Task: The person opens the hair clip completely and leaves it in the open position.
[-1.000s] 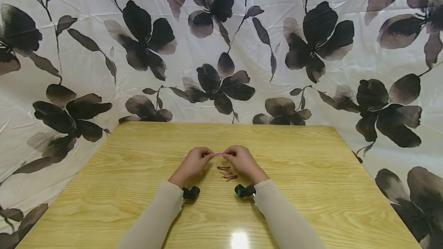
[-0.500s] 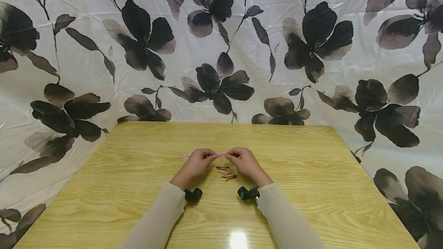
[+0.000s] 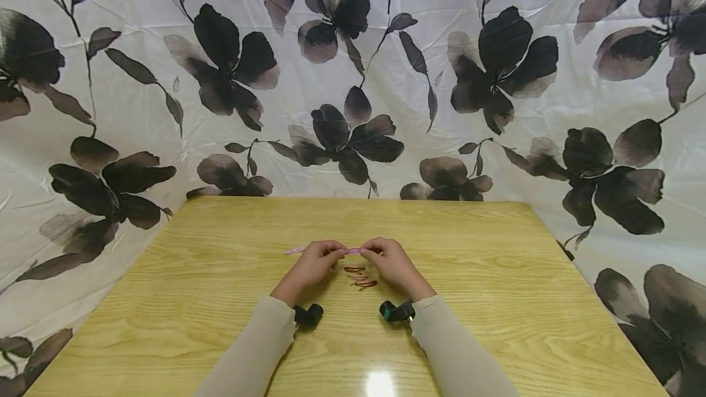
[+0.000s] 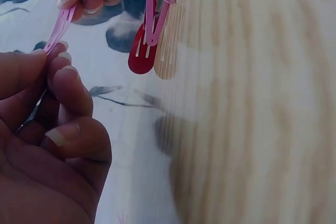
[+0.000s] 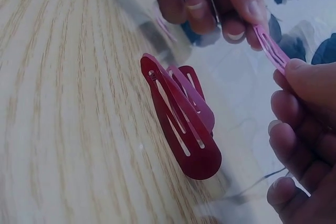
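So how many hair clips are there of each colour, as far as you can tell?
Pink clips: 3 (a pinched pink clip between the left hand and right hand, a grouped pink clip, an outer pink clip by the left hand)
Red clips: 2 (a front red clip and a back red clip in the group)
Total: 5

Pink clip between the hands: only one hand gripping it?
No, the left hand and right hand each pinch the pink clip.

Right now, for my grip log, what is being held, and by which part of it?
A pink hair clip, by both ends: the left hand pinches one end, the right hand the other.
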`<state>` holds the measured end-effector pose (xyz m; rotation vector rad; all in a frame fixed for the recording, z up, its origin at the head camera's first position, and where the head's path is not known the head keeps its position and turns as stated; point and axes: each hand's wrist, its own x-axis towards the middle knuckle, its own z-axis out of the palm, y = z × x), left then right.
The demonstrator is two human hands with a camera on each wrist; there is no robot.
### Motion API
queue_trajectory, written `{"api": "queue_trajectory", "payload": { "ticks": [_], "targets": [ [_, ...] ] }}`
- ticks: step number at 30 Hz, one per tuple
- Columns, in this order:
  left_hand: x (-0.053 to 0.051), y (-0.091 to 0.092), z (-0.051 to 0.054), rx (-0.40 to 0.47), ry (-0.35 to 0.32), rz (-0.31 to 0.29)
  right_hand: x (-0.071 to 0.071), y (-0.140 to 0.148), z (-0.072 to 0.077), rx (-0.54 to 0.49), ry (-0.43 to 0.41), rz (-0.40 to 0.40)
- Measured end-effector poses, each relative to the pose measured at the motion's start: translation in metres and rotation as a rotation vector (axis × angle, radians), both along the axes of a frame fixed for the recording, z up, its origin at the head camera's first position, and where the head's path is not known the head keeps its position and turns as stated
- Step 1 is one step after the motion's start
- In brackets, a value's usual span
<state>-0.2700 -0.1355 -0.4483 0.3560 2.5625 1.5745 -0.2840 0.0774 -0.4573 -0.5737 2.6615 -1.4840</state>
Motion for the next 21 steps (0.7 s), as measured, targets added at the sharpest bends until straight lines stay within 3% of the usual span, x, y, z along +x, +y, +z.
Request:
{"api": "queue_trajectory", "payload": {
  "ticks": [12,21],
  "targets": [
    [0.0006,-0.0015,-0.0043,0.078,-0.032,-0.039,0.0004,0.0028,-0.0021,-0.032,0.02,0.034],
    [0.0015,-0.0023,-0.0046,0.122,-0.053,-0.044,0.002,0.0022,-0.0014,-0.082,-0.016,0.025]
  ]
}}
